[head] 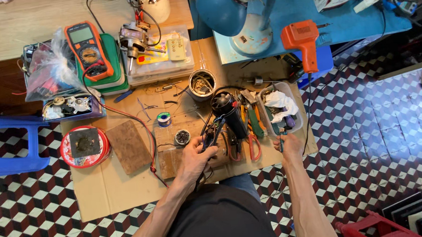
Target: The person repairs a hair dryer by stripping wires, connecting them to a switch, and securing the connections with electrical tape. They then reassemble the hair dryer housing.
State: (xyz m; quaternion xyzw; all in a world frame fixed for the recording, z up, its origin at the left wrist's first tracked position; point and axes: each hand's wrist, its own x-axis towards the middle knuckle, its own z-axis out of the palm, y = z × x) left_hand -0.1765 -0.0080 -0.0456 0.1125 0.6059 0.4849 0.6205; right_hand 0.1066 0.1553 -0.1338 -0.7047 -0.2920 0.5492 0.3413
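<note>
My left hand (196, 154) is closed around the lower end of a black cylindrical motor unit (227, 113) with a bundle of wires, which lies on a sheet of cardboard (105, 189). My right hand (289, 146) grips a small dark-handled tool (283, 135) at the near edge of a clear plastic tub (275, 125). The tub holds white rags and small parts. Pliers and orange-handled scissors (254, 142) lie between my two hands.
An orange multimeter (88, 49) rests on green boxes at the back left. A round red tin (85, 146) and a brown board (129, 146) sit on the left. An orange soldering gun (305, 41), a blue desk lamp (237, 18) and a blue stool (13, 143) surround the work area.
</note>
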